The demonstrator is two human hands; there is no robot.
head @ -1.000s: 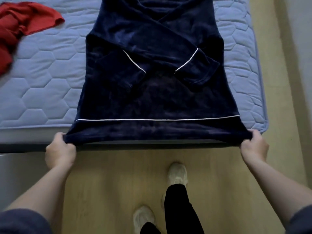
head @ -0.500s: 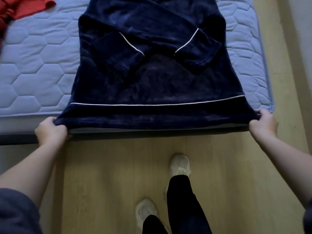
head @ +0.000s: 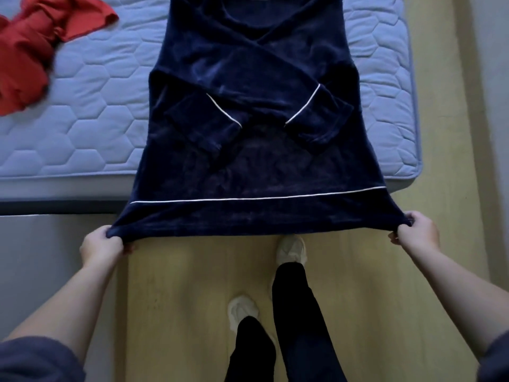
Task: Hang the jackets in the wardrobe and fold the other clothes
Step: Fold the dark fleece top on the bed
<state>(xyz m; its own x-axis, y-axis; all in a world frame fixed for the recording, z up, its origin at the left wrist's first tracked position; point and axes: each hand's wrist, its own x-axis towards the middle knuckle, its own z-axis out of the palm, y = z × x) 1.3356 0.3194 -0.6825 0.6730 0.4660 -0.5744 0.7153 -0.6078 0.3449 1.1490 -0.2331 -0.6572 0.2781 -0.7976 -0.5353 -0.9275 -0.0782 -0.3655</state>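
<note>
The person is wearing dusky blue-grey sleeves (head: pixel 35 357), black trousers (head: pixel 297 312) and pale shoes (head: pixel 292 248) — off-white, rounded at the toes.

I'm in a bedroom at home: a quilted blue mattress (head: pixel 91 125) strewn with clothes, over wooden flooring (head: pixel 192 299).

Dim, bluish light — soft shadows, slight motion blur at the upper left, wide-angle bending at edges
</note>
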